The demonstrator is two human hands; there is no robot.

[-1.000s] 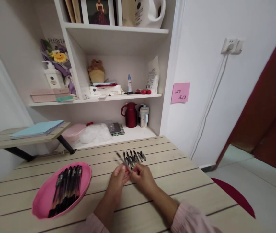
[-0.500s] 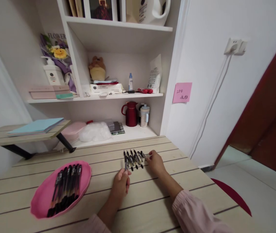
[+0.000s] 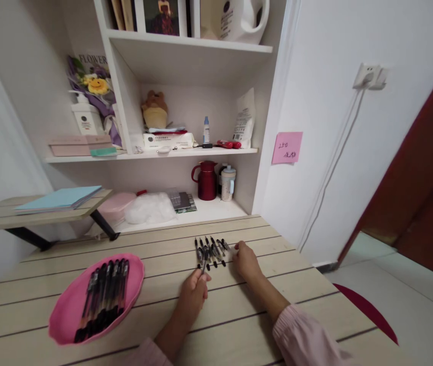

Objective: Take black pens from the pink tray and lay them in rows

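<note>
A row of pens (image 3: pixel 211 250) lies on the table (image 3: pixel 239 325), toward its far edge. The tray (image 3: pixel 67 317) sits well to the left of that row and nearer the person, with more pens (image 3: pixel 104 297) lying in it (side by side). The left hand (image 3: pixel 193 295) rests just before the row, the right hand (image 3: pixel 245 262) at the row's right end. Shelves (image 3: pixel 186 152) stand behind the row.
</note>
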